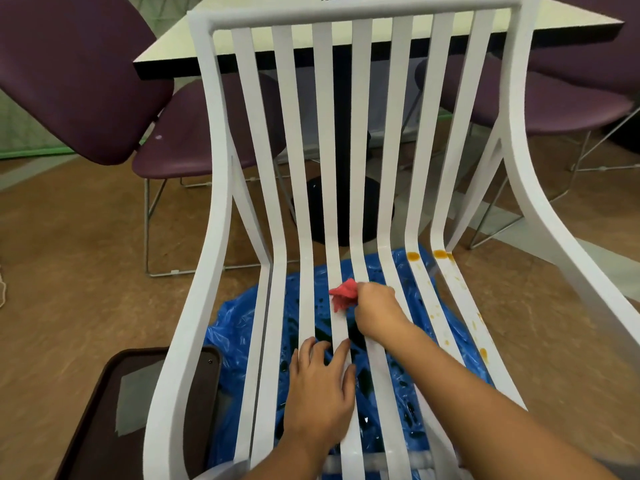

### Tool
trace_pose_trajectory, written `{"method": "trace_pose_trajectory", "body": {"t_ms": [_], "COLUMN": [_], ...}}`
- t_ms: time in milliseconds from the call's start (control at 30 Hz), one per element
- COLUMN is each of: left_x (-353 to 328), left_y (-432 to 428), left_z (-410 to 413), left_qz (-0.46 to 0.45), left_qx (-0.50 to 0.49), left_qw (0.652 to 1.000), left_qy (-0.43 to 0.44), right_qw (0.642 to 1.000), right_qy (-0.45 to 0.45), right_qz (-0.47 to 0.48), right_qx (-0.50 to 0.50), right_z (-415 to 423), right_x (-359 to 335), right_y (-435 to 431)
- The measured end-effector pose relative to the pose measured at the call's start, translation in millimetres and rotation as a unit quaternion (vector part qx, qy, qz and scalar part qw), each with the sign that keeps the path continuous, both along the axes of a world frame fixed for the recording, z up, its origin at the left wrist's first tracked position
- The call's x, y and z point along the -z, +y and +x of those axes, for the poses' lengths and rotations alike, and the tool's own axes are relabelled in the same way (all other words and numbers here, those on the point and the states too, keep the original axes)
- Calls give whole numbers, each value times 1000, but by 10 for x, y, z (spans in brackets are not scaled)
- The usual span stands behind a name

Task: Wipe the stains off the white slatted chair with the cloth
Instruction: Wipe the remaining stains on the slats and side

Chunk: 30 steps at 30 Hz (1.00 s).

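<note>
The white slatted chair (221, 209) fills the view, its back rising away from me and its seat slats running toward me. Orange-brown stains (440, 253) dot the two right-hand seat slats, from the bend down to near the front. My right hand (375, 311) grips a bunched red cloth (343, 294) and holds it on the middle seat slats. My left hand (320, 386) rests flat on the seat slats nearer me, with its fingers spread over them.
A blue plastic sheet (235, 327) lies on the floor under the seat. A dark brown tray (104, 410) sits at the lower left. Purple chairs (83, 74) and a cream table (571, 19) on a black pedestal stand behind the chair.
</note>
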<state>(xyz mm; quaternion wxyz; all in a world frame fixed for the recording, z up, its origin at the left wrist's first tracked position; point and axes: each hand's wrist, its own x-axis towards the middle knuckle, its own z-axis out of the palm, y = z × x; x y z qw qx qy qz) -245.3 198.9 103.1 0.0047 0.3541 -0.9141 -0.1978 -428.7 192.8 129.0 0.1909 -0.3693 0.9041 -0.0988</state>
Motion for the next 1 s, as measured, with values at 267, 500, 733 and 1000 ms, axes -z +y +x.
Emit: {"method": "trace_pose_trajectory", "body": {"t_ms": [267,500,733,1000], "left_x": [-6,-4,-40,10], "left_y": [-1,-15,-3,2], "left_z": [4,0,2,4], "left_qz": [10,6,12,5], "left_qx": [-7,-2,-5,-9], "left_qw": [1000,1000,1000,1000], "left_qy": [3,-3,4,7], "right_qw": [999,994,991,992], "right_qy": [44,94,136,98], "right_qz": [-15,23,-2,49], "right_qx": [-9,-55,1,58], "right_z": [-584,-531,-776,-368], "right_x": [11,85,-60,147], "right_y": [-306,-274,-223,-49]}}
